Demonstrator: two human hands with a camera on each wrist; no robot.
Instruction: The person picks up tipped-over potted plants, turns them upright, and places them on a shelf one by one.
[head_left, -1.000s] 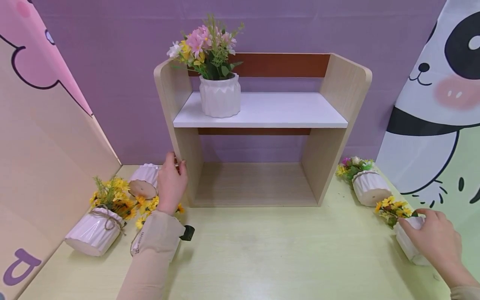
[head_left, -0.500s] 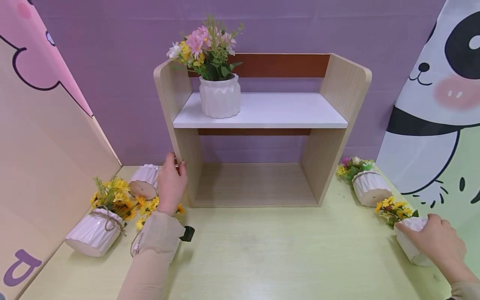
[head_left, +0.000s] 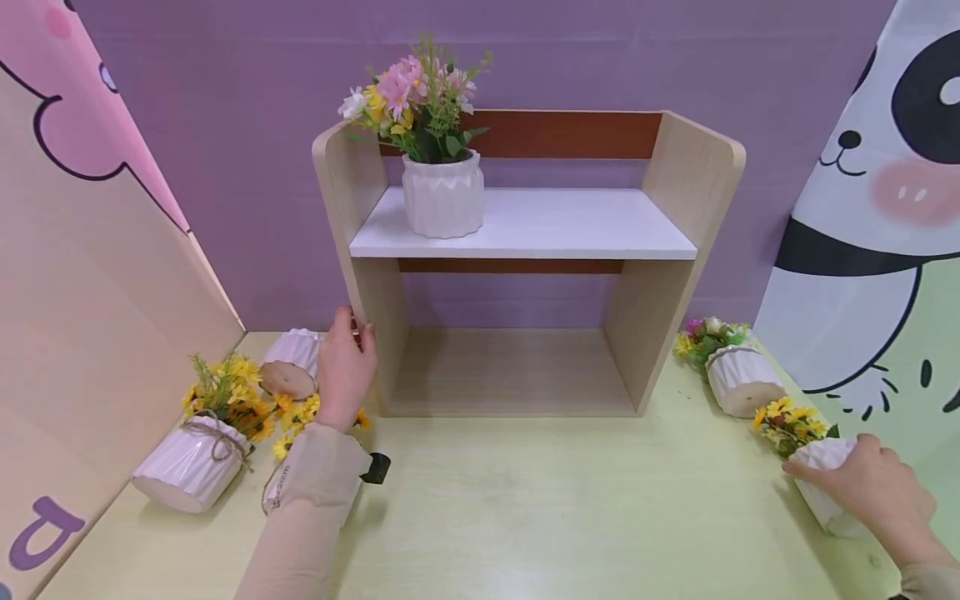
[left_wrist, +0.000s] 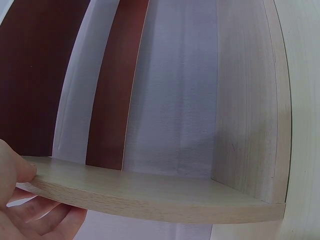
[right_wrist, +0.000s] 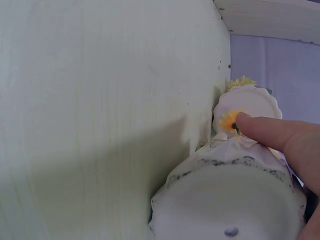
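Pot in the right hand: a white fluted pot (head_left: 823, 452) with small yellow flowers (head_left: 791, 423) lies on its side along the right edge of the worktop (head_left: 555, 500), the flowers toward the back; the right wrist view shows its base with a small hole.
Right hand: the right hand (head_left: 873, 492) grips this pot, with the thumb stretched over one side; the other fingers are mostly hidden, so I cannot tell if they are spread.
Left hand: the left hand (head_left: 345, 367) pinches the left side panel (head_left: 378, 333) of the wooden shelf (head_left: 690, 196), thumb on one face, fingers curled on the other.
Shelf: it stands upright at the back edge of the worktop; on the left part of its white board (head_left: 585, 221) a pot with pink flowers (head_left: 442, 200) stands upright.
Back right corner: another white pot (head_left: 742, 383) lies on its side, near the first one.
Left edge: a pot tied with twine (head_left: 191, 462) and a pot behind it (head_left: 288, 367) lie on their sides; more yellow blooms (head_left: 300, 412) are partly covered by the left sleeve (head_left: 318, 475).
Walls: purple cloth (head_left: 247, 167) behind, a panda picture (head_left: 832, 333) at right.
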